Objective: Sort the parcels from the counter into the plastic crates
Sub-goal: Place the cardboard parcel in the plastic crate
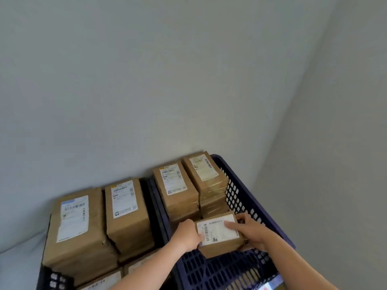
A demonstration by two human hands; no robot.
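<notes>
Head cam, lower right: left hand [189, 233] and right hand [250, 232], both hands gripping one small parcel [219, 234] in the blue crate [240, 197].

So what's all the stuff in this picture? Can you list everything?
Dark blue plastic crate: one, blue, on the right.
Black plastic crate: one, black, left of the blue one.
Brown cardboard parcel stacks: two, brown with white labels, at the blue crate's far end.
Brown cardboard parcels in the black crate: at least four showing, brown, white labels; nearest ones cut off.
Held brown cardboard parcel: one, brown, label up, over the blue crate's near half.
Grey walls: two, meeting in a corner.
Left hand: one, grips the held parcel's left edge.
Right hand: one, fingers on its label and right side.
</notes>
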